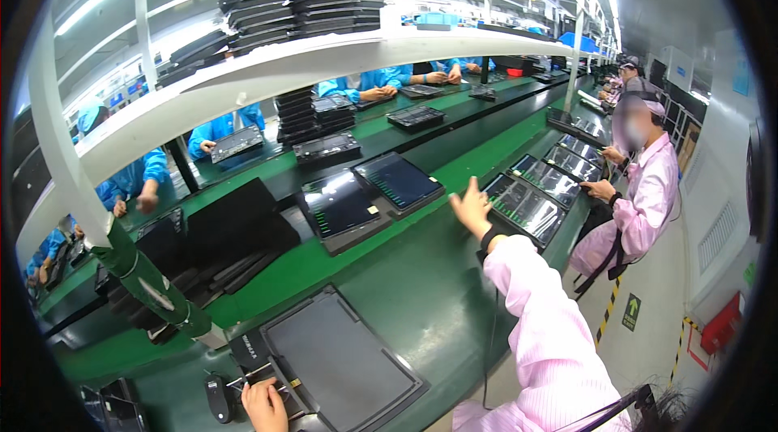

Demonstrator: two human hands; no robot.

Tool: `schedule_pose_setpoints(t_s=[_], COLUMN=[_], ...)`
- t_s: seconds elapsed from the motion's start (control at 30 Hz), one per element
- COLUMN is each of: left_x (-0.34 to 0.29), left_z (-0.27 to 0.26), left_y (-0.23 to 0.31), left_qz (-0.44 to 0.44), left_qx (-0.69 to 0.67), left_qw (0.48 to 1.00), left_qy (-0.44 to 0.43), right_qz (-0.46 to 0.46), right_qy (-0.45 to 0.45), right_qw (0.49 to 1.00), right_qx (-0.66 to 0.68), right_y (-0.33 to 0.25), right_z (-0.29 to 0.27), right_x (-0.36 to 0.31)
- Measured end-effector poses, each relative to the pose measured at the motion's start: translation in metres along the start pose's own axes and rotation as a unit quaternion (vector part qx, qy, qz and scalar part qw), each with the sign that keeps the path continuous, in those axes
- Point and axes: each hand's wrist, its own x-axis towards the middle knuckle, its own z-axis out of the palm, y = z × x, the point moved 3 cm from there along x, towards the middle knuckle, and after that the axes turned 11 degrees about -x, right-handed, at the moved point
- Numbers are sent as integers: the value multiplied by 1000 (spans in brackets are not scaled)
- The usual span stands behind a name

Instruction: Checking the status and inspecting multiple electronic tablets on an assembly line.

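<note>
My right arm, in a pink striped sleeve with a black wrist band, reaches far out over the green bench. My right hand (472, 209) is open and empty, fingers apart. It is between two dark tablet screens (399, 181) on the left and a glossy screen panel (523, 207) on the right. At the lower edge my left hand (264, 405) has its fingers curled in beside a large grey panel in a black tray (344, 355). What those fingers hold, if anything, is hidden. Thin metal tools (259, 372) lie just beyond them, and a black computer mouse (218, 398) is to their left.
A green-wrapped post (158, 286) rises at the left, under a white shelf (324, 55) with stacked black trays (296, 14). Black sheets (243, 229) lie on the bench. A person in pink (640, 181) sits at the right; people in blue work across the line.
</note>
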Motion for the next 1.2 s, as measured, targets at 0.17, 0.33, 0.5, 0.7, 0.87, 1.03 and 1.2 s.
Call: schedule_pose_setpoints(t_s=[0.17,0.33,0.5,0.7,0.87,1.03,1.2], left_x=[-2,-7,-17,-16,-7,0,-3], left_z=[1,6,11,11,7,2,5], left_y=[0,-14,-26,-19,-13,4,5], left_qz=[-15,-42,-96,-21,-70,-14,-84], left_qx=[21,22,6,55,9,18,-8], left_qw=[1000,998,994,997,997,998,996], left_qy=[-5,-28,-42,41,-9,50,40], right_qz=[123,156,120,45,-21,-88,-129], right_qy=[135,11,-104,-99,-81,-100,-146], right_qw=[973,984,986,991,985,983,973], right_qx=[-139,-82,-54,-84,-149,-128,-121], right_y=[130,202,221,217,204,173,121], right_z=[-37,-55,-42,-27,-41,-61,-81], right_x=[55,83,96,99,69,16,-74])
